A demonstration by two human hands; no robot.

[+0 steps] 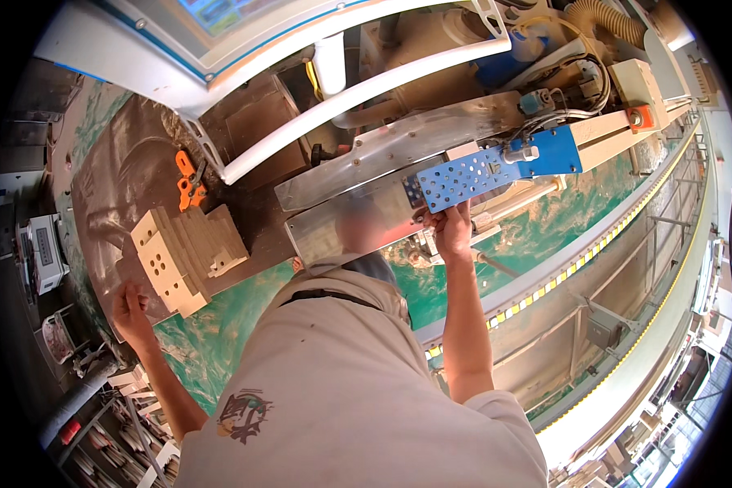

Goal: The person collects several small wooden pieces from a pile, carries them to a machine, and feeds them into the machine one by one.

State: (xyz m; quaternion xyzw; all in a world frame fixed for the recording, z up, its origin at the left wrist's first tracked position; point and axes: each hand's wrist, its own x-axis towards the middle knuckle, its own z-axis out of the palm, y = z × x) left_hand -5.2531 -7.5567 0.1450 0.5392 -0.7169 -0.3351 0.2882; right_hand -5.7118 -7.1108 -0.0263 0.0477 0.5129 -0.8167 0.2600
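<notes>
My right hand (451, 233) reaches up to the front edge of a machine, just below a blue perforated plate (457, 180). Its fingers are closed at a small dark part there; what they grip is too small to make out. Beside them lies a shiny metal plate (325, 232) with a blurred reflection. My left hand (132, 313), its fingers curled in, is by the corner of a brown table (114, 220). Whatever those fingers may hold does not show. Near that hand, a stack of pale wooden blocks (175, 260) with drilled holes sits on the table.
An orange clamp-like tool (190, 180) lies behind the blocks. A white tubular handle (358, 93) spans in front of a screen panel (228, 12). To the right runs a long rail with yellow marks (561, 281). Sawdust covers the green floor (195, 350). Wood strips (130, 435) are stacked lower left.
</notes>
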